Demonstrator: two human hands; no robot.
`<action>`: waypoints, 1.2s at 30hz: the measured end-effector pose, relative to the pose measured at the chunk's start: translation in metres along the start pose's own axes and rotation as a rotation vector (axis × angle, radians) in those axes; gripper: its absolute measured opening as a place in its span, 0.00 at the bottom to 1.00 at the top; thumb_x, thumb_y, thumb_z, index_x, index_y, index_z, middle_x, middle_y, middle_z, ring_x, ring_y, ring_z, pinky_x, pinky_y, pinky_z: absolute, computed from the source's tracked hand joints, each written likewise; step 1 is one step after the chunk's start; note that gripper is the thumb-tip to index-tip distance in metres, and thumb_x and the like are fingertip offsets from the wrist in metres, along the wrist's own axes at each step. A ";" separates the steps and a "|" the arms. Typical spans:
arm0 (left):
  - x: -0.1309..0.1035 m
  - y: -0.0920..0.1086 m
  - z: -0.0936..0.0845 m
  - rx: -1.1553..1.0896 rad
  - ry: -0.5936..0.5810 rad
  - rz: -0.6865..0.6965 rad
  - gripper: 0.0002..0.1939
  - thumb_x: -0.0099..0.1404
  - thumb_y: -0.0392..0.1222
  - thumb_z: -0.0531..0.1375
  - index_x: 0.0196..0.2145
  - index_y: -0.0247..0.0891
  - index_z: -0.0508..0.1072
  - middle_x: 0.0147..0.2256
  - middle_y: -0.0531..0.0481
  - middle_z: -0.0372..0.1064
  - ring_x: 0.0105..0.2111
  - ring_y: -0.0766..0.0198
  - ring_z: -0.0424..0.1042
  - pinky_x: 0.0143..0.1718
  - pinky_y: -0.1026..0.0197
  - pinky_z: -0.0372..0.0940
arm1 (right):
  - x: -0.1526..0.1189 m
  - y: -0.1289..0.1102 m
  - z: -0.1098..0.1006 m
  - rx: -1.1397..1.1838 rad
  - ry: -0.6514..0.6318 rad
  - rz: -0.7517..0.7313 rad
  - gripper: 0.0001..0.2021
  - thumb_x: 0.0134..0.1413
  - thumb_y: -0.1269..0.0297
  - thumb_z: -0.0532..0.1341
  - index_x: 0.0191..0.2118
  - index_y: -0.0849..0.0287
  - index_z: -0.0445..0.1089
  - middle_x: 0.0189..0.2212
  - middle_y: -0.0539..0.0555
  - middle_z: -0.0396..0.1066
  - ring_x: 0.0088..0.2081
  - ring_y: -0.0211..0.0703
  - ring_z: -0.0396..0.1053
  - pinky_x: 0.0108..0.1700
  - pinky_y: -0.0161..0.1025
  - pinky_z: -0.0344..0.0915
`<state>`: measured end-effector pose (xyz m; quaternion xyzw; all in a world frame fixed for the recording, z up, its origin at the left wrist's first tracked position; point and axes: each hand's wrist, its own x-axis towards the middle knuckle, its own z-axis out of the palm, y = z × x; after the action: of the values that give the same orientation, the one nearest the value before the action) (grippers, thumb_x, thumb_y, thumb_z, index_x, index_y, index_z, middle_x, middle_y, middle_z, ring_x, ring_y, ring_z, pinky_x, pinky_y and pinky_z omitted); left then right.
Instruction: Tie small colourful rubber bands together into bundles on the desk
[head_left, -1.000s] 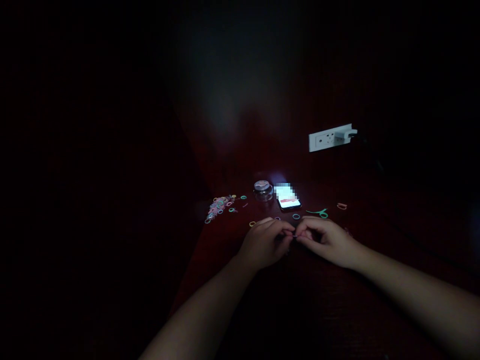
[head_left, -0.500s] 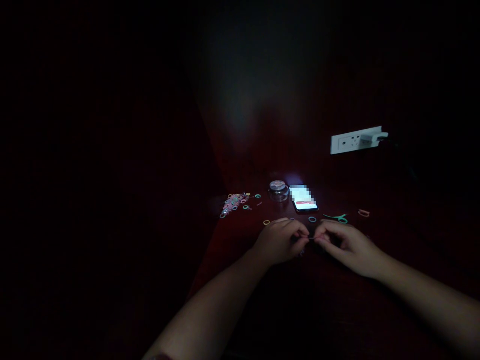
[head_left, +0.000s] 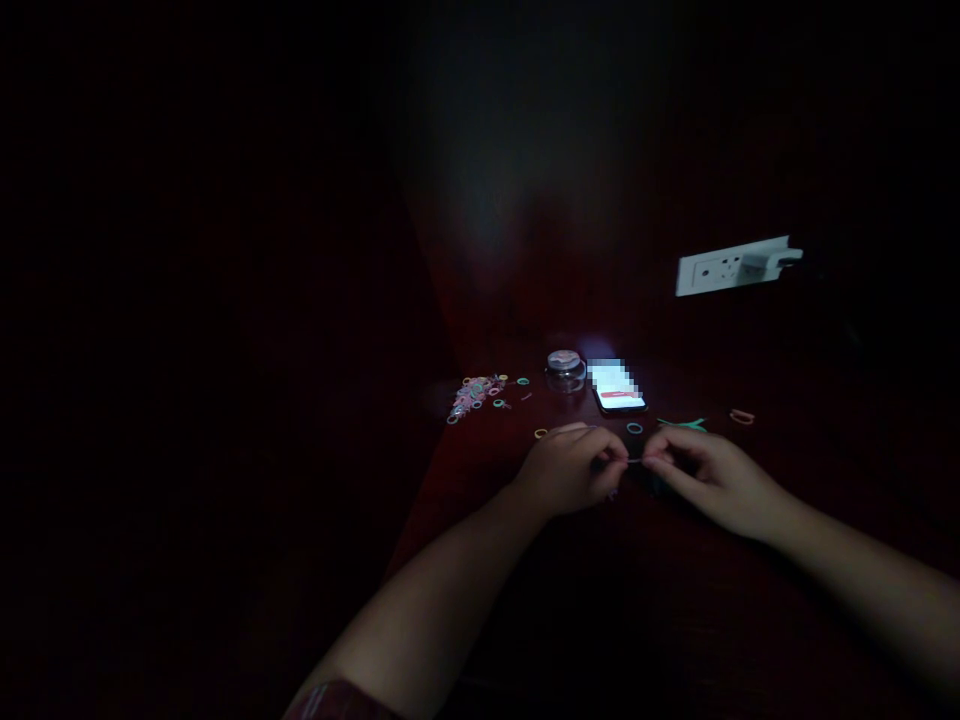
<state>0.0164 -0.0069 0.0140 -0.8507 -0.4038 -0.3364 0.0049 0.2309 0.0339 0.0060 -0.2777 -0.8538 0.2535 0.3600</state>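
Note:
Over the dark red table, my left hand (head_left: 576, 468) pinches one end of a thin pale strand (head_left: 635, 460), too small to make out well. The other end is pinched by my right hand (head_left: 701, 478), so the strand spans the small gap between my fingertips. Just beyond the hands lie a blue loop (head_left: 634, 428) and a green item (head_left: 684, 424), partly covered by my right hand. A yellow loop (head_left: 541, 434) shows beside my left hand. Something small and purplish (head_left: 613, 494) is below my left fingertips.
A heap of coloured loops (head_left: 475, 394) lies at the table's back left. Behind the hands are a lidded clear jar (head_left: 565, 372) and a lit phone (head_left: 618, 386). An orange clip-like piece (head_left: 742, 416) lies to the right. On the wall is a socket (head_left: 731, 267) with a plug.
The view has shifted slightly, so the table items appear a little higher and further right. The gap between my fingertips is a bit wider, and my right hand covers more of the green item.

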 end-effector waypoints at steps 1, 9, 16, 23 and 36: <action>0.000 0.000 0.001 -0.002 0.005 -0.006 0.03 0.64 0.41 0.58 0.36 0.41 0.70 0.32 0.53 0.73 0.34 0.64 0.71 0.40 0.60 0.66 | 0.000 0.000 0.000 0.009 -0.005 -0.001 0.10 0.58 0.59 0.58 0.30 0.58 0.68 0.23 0.51 0.65 0.27 0.40 0.63 0.29 0.37 0.62; -0.001 0.001 0.001 -0.086 0.031 -0.086 0.07 0.62 0.43 0.60 0.34 0.42 0.65 0.36 0.53 0.76 0.36 0.62 0.74 0.39 0.59 0.67 | 0.000 -0.002 0.003 0.082 -0.041 -0.042 0.08 0.58 0.59 0.60 0.37 0.57 0.70 0.27 0.51 0.67 0.27 0.39 0.64 0.30 0.37 0.64; -0.001 0.000 0.002 -0.132 0.031 -0.078 0.10 0.62 0.41 0.60 0.33 0.42 0.60 0.37 0.55 0.77 0.36 0.64 0.75 0.40 0.59 0.67 | 0.000 -0.001 0.001 0.026 -0.036 -0.094 0.07 0.60 0.61 0.59 0.34 0.57 0.71 0.25 0.51 0.66 0.28 0.40 0.64 0.32 0.37 0.62; -0.004 -0.002 -0.001 -0.128 0.048 -0.082 0.10 0.62 0.41 0.61 0.34 0.41 0.60 0.35 0.52 0.75 0.35 0.63 0.74 0.37 0.59 0.67 | 0.001 -0.005 0.001 0.021 0.014 -0.116 0.05 0.57 0.65 0.60 0.32 0.59 0.70 0.24 0.50 0.64 0.26 0.37 0.62 0.30 0.36 0.61; -0.006 -0.008 -0.001 -0.189 0.043 -0.055 0.11 0.62 0.40 0.60 0.35 0.41 0.58 0.35 0.50 0.74 0.33 0.64 0.73 0.34 0.59 0.67 | 0.000 -0.004 0.005 0.041 0.034 -0.090 0.05 0.54 0.67 0.62 0.37 0.60 0.70 0.27 0.51 0.66 0.27 0.37 0.63 0.28 0.35 0.61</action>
<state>0.0071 -0.0059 0.0088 -0.8284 -0.3934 -0.3914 -0.0762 0.2262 0.0297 0.0054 -0.2357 -0.8539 0.2498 0.3911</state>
